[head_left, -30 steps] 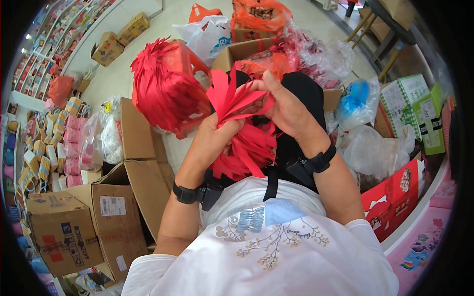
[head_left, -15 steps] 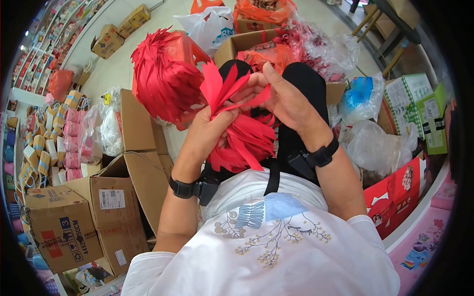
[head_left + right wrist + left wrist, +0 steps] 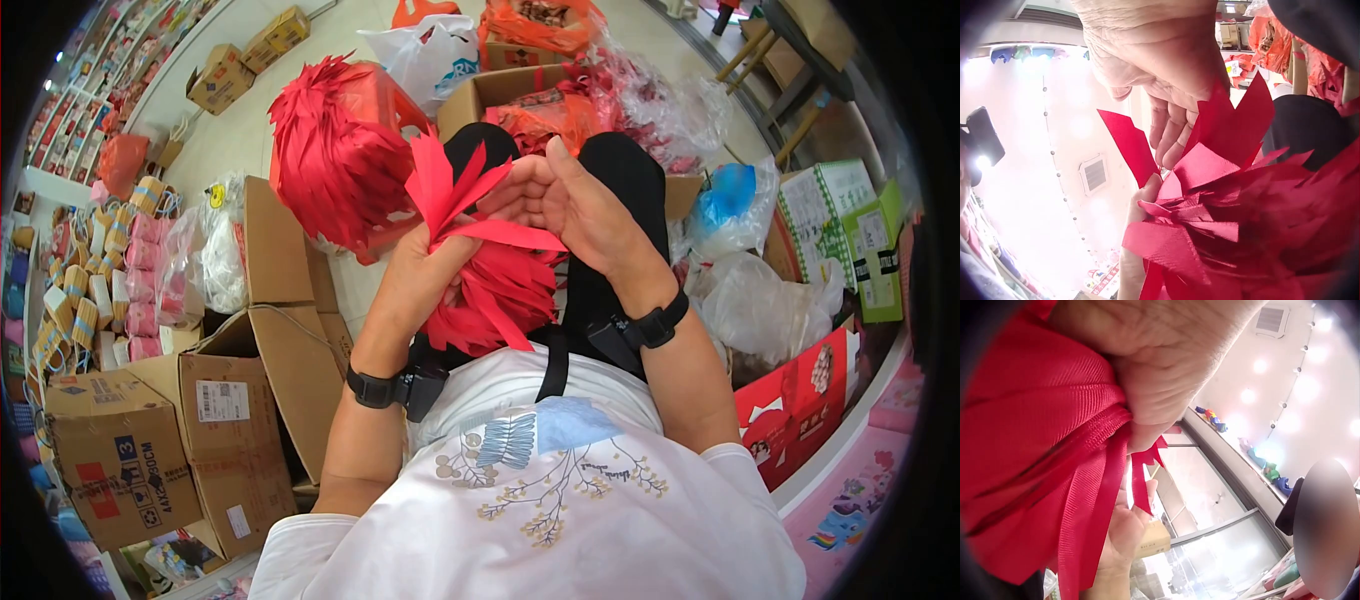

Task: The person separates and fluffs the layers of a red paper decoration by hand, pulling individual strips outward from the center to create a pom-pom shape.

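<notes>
A bunch of red ribbon strips hangs over the lap, cut ends fanning out at top and bottom. My left hand grips it around the middle, the thumb lying across the strips. One strip juts out sideways toward my right hand, which is held up beside the bunch with its palm turned inward and fingers loosely bent. Nothing shows between the right hand's thumb and fingers in the right wrist view. Close up in the left wrist view, ribbed ribbon spreads below the left palm.
A heap of red ribbon strips covers an orange stool ahead on the left. Beyond the knees stands a cardboard box with orange bags. Large cartons are on the left; plastic bags and a red box on the right.
The right hand has shifted slightly right and down, away from the upper strips. The sideways strip now lies straighter and lower, below the right fingers. The left hand keeps its grip.
</notes>
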### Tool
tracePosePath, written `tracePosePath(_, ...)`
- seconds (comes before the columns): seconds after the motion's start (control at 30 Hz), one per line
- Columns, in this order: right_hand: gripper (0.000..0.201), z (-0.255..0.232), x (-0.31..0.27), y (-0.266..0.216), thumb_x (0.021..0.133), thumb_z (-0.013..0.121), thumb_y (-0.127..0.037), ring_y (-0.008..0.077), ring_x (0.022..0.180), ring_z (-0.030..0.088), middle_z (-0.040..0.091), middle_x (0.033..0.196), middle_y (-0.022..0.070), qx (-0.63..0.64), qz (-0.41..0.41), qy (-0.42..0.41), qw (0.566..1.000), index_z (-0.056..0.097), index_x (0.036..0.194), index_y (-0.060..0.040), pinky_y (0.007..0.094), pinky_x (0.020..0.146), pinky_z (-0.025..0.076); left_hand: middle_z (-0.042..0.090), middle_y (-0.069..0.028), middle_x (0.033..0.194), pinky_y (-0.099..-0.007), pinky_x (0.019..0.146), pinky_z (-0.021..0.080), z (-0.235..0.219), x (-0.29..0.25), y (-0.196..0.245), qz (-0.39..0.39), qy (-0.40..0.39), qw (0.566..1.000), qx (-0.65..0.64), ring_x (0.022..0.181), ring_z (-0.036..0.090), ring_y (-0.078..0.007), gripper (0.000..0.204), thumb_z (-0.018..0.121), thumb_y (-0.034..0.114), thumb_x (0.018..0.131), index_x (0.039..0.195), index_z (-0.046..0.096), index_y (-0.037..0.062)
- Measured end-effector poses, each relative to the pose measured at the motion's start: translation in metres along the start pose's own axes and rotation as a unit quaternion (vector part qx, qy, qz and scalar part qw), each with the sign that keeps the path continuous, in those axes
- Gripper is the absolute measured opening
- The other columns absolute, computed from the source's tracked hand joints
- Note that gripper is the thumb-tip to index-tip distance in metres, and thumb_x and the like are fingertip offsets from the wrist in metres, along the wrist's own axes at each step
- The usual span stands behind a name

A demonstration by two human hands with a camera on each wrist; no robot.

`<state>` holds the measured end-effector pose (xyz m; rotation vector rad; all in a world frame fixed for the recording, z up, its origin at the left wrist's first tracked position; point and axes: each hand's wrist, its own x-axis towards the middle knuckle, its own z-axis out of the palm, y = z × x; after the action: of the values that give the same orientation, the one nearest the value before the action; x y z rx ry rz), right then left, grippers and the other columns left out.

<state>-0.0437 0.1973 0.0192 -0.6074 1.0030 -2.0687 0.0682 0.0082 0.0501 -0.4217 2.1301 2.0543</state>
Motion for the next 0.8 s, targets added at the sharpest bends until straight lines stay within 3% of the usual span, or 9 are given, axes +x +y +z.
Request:
tracePosePath(0.2, 0.069, 0.003, -0.002, -0.001, 0.105, 0.025, -0.058, 0.0229, 0.108, 0.064, 0.067, 0.117, 0.0143, -0.020, -0.007, -0.005, 1.000, 0.060, 0.122, -0.0011, 0.0370, 0.100, 0.048, 0.050, 0.0032, 0.062, -0.0229, 0.043, 0.036, 0.000, -0.002, -0.001, 0.000, 0.002, 1.000, 0.002, 0.045, 0.044, -0.0060, 0.020, 0.061, 0.021, 0.095, 0.108, 0.064, 0.0058)
tracePosePath(0.5, 0.070, 0.026, -0.002, -0.012, 0.106, 0.025, -0.057, 0.0224, 0.110, 0.063, 0.067, 0.115, 0.0152, -0.015, -0.050, 0.053, 0.997, 0.060, 0.124, 0.0009, 0.0375, 0.102, 0.045, 0.052, 0.0043, 0.064, -0.0217, 0.044, 0.036, 0.002, -0.003, -0.002, 0.008, -0.004, 1.000, 0.027, 0.048, 0.046, -0.0045, 0.022, 0.063, 0.022, 0.094, 0.109, 0.065, 0.0055)
tracePosePath(0.7, 0.067, 0.002, -0.003, -0.011, 0.106, 0.028, -0.055, 0.0219, 0.106, 0.064, 0.069, 0.109, 0.0151, -0.064, -0.044, -0.034, 0.996, 0.059, 0.122, 0.0023, 0.0368, 0.100, 0.046, 0.056, 0.0035, 0.067, -0.0218, 0.045, 0.039, 0.005, -0.002, -0.011, 0.071, 0.019, 0.992, 0.103, 0.050, 0.049, -0.0048, 0.023, 0.063, 0.022, 0.093, 0.108, 0.066, 0.0050)
tracePosePath(0.8, 0.057, 0.008, -0.004, -0.008, 0.106, 0.039, -0.050, 0.0187, 0.098, 0.066, 0.070, 0.102, 0.0117, -0.052, -0.087, 0.102, 0.990, 0.062, 0.117, 0.0013, 0.0319, 0.093, 0.048, 0.055, 0.0031, 0.066, -0.0224, 0.045, 0.038, 0.002, 0.003, -0.012, 0.078, 0.029, 0.992, 0.097, 0.049, 0.048, -0.0053, 0.022, 0.063, 0.022, 0.093, 0.107, 0.065, 0.0049)
